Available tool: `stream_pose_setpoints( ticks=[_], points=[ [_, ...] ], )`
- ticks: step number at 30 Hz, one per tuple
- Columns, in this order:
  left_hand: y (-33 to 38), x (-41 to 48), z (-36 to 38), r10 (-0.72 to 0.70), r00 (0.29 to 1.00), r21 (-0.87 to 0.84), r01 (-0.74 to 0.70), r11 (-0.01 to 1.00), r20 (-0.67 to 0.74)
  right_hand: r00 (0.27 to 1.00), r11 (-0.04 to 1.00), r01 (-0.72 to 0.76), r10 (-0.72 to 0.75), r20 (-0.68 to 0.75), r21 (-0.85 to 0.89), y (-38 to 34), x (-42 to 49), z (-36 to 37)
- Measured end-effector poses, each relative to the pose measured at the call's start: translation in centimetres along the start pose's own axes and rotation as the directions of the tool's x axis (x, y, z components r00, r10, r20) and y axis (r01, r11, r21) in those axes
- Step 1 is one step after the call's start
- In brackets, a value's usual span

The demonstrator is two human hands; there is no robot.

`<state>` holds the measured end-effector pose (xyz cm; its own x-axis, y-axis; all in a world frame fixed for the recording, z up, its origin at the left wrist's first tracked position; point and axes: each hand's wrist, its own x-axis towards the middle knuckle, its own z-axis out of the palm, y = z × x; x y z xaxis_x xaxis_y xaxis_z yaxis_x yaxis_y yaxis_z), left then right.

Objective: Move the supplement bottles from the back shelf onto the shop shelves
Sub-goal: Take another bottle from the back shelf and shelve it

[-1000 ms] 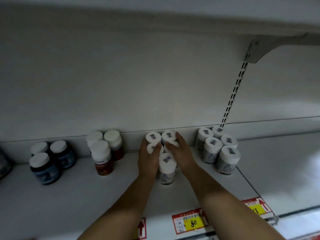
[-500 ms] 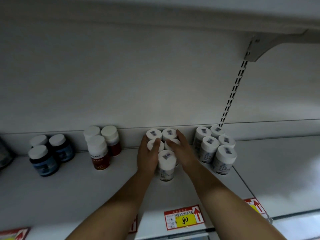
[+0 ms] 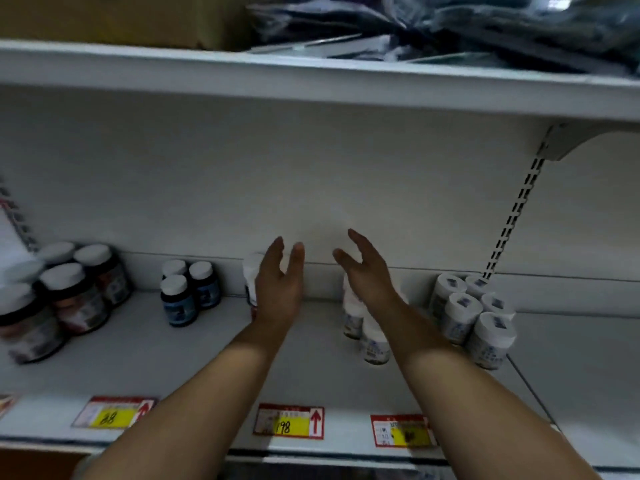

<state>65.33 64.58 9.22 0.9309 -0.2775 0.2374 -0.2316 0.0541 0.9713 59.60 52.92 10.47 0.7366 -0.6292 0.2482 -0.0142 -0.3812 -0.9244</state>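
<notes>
The left hand [image 3: 280,285] and right hand [image 3: 367,271] hover empty, fingers straight, palms facing each other, above the white painted metal shelf [image 3: 173,368]. The small white plastic supplement bottles [image 3: 372,344] stand on it just behind the right forearm. A dropped wrist or sideways sweep would likely knock them. Being narrow, smooth-sided cylinders packed close, they may topple like dominoes into the right-hand cluster of white bottles [image 3: 474,313]. A white-capped bottle [image 3: 250,278] sits half hidden beside the left hand, equally exposed. Further left stand glossy dark blue bottles [image 3: 187,292] and squat brown jars [image 3: 69,296], blurred. Paper price tags [image 3: 289,422] line the near edge.
</notes>
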Motion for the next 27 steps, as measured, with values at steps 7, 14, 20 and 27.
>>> stream_pose_setpoints(
  ticks=[7, 14, 20, 27],
  points=[
    [-3.9, 4.3, -7.1, -0.123, 0.992, 0.018, 0.123, 0.992, -0.029, 0.985, 0.987, -0.147, 0.141, 0.098, 0.067, 0.4, -0.9, 8.3],
    [-8.2, 7.0, -8.1, -0.281, 0.914, -0.04, 0.305, 0.951, 0.291, 0.95, 0.902, -0.295, 0.313, -0.008, 0.314, 2.1, -1.1, 12.7],
    [-9.5, 6.9, -6.3, -0.269, 0.921, -0.164, 0.323, 0.932, 0.282, 0.959, 0.874, -0.264, 0.284, 0.012, 0.409, 3.4, -1.0, 14.2],
    [-9.2, 6.5, -5.8, -0.26, 0.92, -0.156, 0.314, 0.937, 0.292, 0.97, 0.888, -0.236, 0.24, 0.041, 0.395, 4.9, -0.5, 13.5]
  ],
)
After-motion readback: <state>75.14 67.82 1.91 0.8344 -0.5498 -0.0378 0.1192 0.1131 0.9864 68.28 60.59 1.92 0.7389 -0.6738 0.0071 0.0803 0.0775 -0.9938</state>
